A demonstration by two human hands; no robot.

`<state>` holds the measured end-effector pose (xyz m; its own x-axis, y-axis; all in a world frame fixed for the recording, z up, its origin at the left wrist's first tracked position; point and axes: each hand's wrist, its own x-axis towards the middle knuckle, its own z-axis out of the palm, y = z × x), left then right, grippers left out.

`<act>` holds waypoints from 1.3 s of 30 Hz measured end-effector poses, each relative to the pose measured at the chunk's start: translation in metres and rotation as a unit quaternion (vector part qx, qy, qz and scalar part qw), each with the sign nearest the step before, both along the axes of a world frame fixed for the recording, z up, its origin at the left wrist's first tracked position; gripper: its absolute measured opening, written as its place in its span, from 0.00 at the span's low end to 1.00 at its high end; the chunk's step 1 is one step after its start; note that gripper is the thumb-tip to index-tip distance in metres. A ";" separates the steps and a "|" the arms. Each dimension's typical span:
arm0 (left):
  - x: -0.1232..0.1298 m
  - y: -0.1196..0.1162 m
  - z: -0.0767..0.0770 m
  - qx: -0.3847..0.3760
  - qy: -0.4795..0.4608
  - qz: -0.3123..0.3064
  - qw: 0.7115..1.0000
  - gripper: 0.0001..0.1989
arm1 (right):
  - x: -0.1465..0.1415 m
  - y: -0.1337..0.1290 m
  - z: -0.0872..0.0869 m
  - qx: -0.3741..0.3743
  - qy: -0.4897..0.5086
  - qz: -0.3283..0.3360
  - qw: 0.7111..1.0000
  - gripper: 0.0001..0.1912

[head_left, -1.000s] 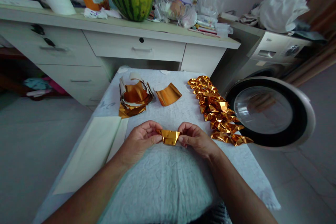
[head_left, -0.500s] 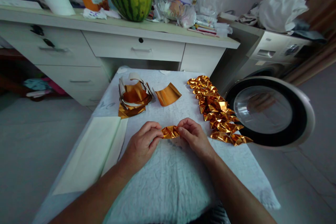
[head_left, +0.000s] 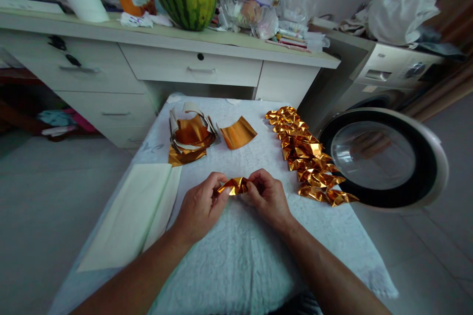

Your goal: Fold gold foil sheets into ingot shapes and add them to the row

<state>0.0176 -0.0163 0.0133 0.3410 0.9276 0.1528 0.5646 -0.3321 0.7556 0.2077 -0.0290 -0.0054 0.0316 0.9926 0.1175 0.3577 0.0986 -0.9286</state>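
Observation:
Between my hands is a small folded piece of shiny gold foil paper, creased and pointed at its left end. My left hand pinches that left end between thumb and fingers. The right end is pinched by my right hand, whose fingertips partly cover it. Beyond them a single curved gold foil sheet lies on the cloth. Left of it sits a stack of curled gold and white sheets. Several folded gold foil pieces are lined up in a slanting row on the right.
A pale cloth covers the table, with folded cream paper at its left. A washing machine's open round door stands beside the right edge. Behind, a white drawer desk carries a cut watermelon and plastic bags.
Both hands have shifted their pinch on the foil piece, and its left end now shows as a point against the left thumb. The view has moved slightly.

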 end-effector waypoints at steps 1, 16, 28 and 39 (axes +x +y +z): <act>0.000 0.001 0.000 0.000 0.002 0.002 1.000 0.07 | -0.001 0.000 0.001 0.005 -0.013 0.004 1.000 0.02; 0.004 0.004 -0.006 0.007 0.039 0.015 0.999 0.07 | -0.005 -0.002 0.003 0.023 -0.057 0.018 0.998 0.01; 0.005 0.005 -0.005 0.013 0.018 0.027 0.999 0.07 | -0.006 0.000 0.002 0.028 -0.063 0.024 0.997 0.01; 0.005 0.004 -0.007 -0.009 0.010 0.027 1.000 0.08 | -0.004 0.001 0.003 0.023 -0.060 0.025 0.998 0.01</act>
